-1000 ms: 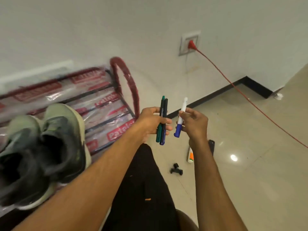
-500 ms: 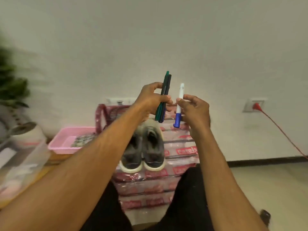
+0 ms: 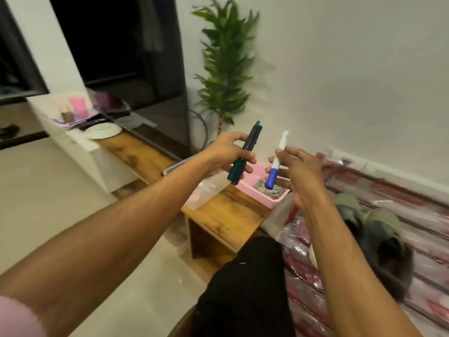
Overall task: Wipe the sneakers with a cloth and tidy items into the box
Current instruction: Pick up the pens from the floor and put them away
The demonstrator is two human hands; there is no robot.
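Note:
My left hand (image 3: 227, 152) grips two dark markers (image 3: 245, 155), one green-capped and one black, held upright and tilted. My right hand (image 3: 297, 166) pinches a white marker with a blue cap (image 3: 275, 164), cap end down. Both hands hover above a pink tray (image 3: 252, 184) that holds crumpled grey paper or cloth. To the left of the tray stands a clear plastic box (image 3: 206, 190), partly hidden by my left arm. A pair of grey-green sneakers (image 3: 374, 229) sits on a plastic-wrapped red rack (image 3: 413, 198) at the right.
The tray and box stand on a low wooden bench (image 3: 218, 215). Behind it are a large dark screen (image 3: 126, 57), a potted green plant (image 3: 226, 64), a white plate (image 3: 103, 130) and cluttered items on a white unit. My black-clad knee (image 3: 243, 283) is below. Pale floor lies at the left.
The view has swung left from the wall socket and rack to the bench, tray and plant. Both hands keep hold of their markers in much the same pose.

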